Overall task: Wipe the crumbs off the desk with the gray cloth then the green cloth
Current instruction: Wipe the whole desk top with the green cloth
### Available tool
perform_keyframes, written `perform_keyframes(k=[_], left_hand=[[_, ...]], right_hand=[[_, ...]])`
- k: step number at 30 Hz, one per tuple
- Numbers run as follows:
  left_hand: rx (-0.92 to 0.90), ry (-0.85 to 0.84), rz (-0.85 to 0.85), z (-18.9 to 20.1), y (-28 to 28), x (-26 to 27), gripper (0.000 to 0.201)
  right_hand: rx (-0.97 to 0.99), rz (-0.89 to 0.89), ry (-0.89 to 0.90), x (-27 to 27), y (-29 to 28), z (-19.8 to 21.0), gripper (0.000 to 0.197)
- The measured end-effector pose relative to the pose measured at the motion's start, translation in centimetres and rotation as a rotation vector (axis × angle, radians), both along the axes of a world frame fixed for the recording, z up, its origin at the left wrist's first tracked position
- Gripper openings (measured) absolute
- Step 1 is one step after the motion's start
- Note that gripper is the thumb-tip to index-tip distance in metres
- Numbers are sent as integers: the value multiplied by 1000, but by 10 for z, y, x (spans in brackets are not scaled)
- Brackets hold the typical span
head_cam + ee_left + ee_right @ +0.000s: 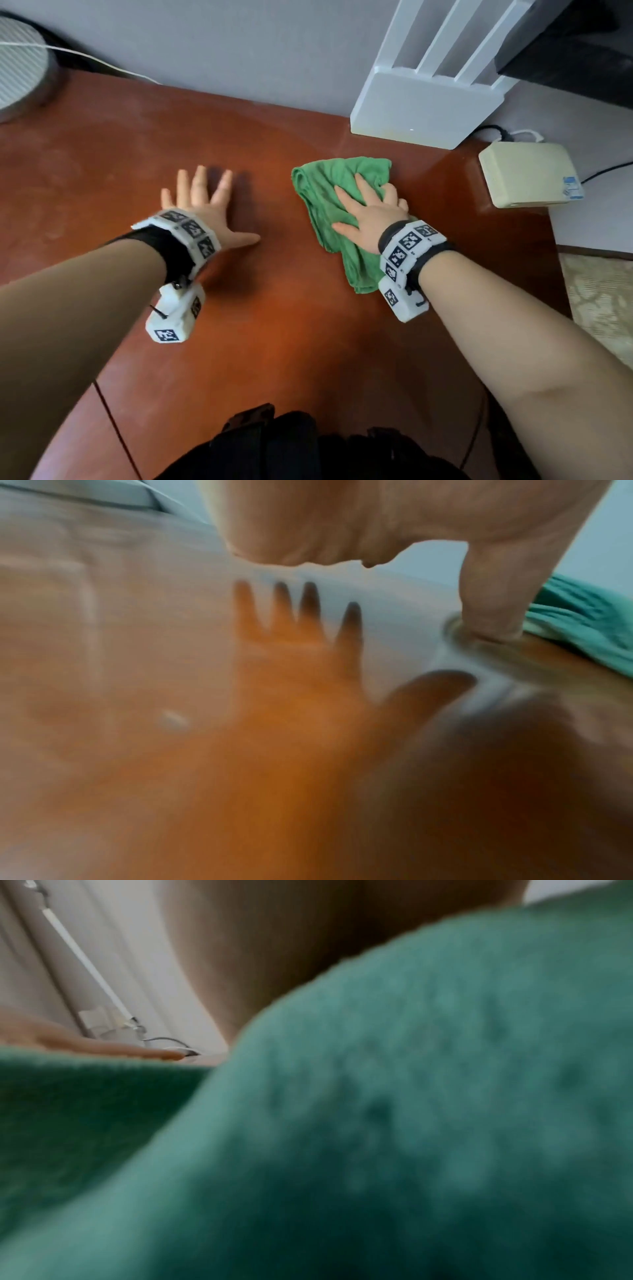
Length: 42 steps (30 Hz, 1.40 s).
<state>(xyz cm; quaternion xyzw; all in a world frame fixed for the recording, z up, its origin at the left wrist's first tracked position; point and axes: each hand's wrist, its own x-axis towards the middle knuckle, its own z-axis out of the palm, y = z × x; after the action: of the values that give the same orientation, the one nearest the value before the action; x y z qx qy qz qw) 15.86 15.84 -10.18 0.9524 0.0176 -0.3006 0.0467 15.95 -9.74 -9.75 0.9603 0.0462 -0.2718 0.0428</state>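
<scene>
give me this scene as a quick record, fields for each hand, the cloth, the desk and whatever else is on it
left hand: fingers spread, over bare desk, holds nothing
right hand: pressed flat on the green cloth
green cloth: crumpled, on the desk right of centre
gray cloth: not in view
desk: reddish-brown wood
other: white router, beige box

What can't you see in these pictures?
- Crumbs: none show on the desk; the left wrist view is blurred.
- Gray cloth: in no view.
- Desk under the green cloth: hidden by cloth and right hand.
- Right wrist view: cloth fills it.
</scene>
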Motion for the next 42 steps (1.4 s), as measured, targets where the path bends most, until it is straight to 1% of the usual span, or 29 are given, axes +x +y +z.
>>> perform_keyframes(k=[2, 5, 12, 16, 18, 21, 23, 25, 26, 27, 30, 32, 34, 38, 39, 41, 42], left_hand=[[24, 13, 79, 0, 25, 7, 116], [14, 23, 91, -7, 42, 4, 115], [17, 11, 85, -19, 44, 5, 114], [18, 28, 81, -19, 45, 5, 115], [17, 32, 77, -19, 45, 6, 115], [6, 42, 69, -18, 46, 6, 115], [1, 53, 62, -17, 47, 7, 115], [-1, 57, 58, -15, 47, 6, 115], [-1, 54, 60, -14, 48, 7, 115], [-1, 54, 63, -14, 48, 7, 114], [4, 64, 71, -13, 47, 6, 113], [8, 68, 69, -13, 47, 7, 113], [6, 64, 68, -13, 48, 7, 113], [2, 53, 52, -14, 49, 6, 114], [5, 59, 42, -14, 50, 7, 116], [16, 89, 27, -15, 51, 8, 124], [20, 105, 25, -14, 52, 9, 128]], right_hand=[[12, 31, 0, 14, 18, 0, 59], [13, 23, -7, 41, 40, -2, 55], [-8, -39, -44, 108, 81, -1, 56], [7, -92, -62, 123, 96, 1, 55], [2, -37, -59, 112, 98, 3, 54], [32, 198, -71, 64, 97, 1, 52], [58, 337, -48, 37, 92, 1, 52], [77, 371, -29, 45, 84, 1, 51], [76, 344, -34, 61, 81, 1, 50], [62, 278, -40, 81, 81, 1, 50], [3, 7, -24, 137, 91, 0, 52], [-12, -42, -16, 151, 103, 0, 54], [14, 43, -12, 138, 113, 2, 53], [98, 417, -10, 65, 120, 5, 50], [118, 474, 8, 53, 117, 4, 50], [124, 494, 20, 59, 104, 2, 49], [98, 450, 9, 72, 97, 0, 49]])
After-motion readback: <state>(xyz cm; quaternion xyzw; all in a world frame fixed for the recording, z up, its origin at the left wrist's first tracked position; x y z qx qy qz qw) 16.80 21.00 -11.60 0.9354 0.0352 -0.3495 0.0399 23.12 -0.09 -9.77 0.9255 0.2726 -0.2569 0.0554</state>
